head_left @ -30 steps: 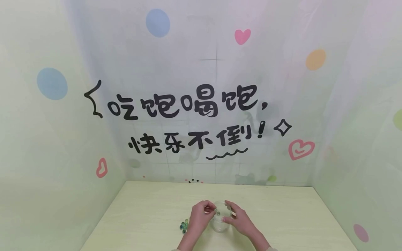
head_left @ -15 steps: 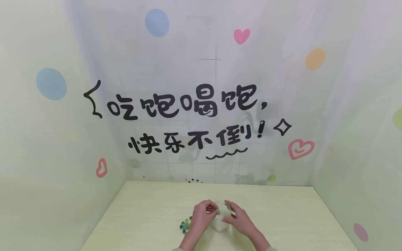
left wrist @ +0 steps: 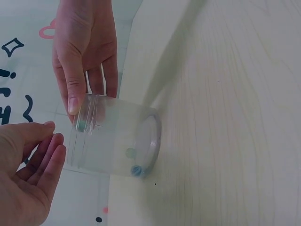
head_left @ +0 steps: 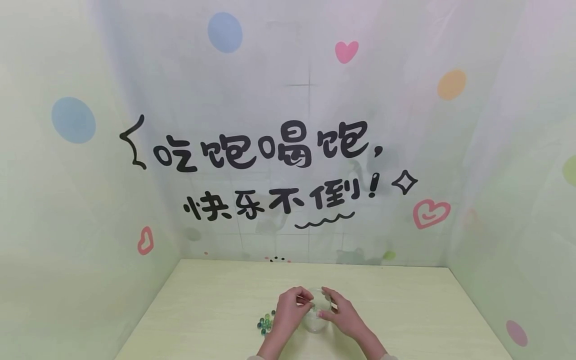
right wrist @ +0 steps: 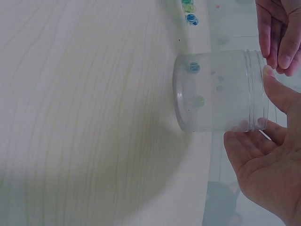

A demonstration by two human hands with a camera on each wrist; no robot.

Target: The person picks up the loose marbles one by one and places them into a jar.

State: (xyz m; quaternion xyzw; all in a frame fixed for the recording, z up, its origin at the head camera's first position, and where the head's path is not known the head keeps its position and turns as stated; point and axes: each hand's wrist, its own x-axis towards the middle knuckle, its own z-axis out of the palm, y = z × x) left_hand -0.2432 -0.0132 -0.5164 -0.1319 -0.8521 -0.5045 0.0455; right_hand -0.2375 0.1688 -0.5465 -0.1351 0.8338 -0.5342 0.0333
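Observation:
A clear plastic jar with a ridged neck stands upright on the table between both hands. My right hand holds the jar near its rim, thumb on the near side and fingers round the far side. At the jar's mouth is my left hand, thumb and fingertips slightly apart with nothing visible between them. A greenish marble shows inside the neck just below the left fingers. Lower in the jar lie a blue marble and a pale green marble.
Several green and blue marbles lie loose on the pale wooden table, left of the left wrist. A printed backdrop with black lettering rises behind the table, with side panels left and right.
My left hand moved slightly right to the jar's mouth and let go of a marble, which has dropped inside. The right hand and the jar have stayed put.

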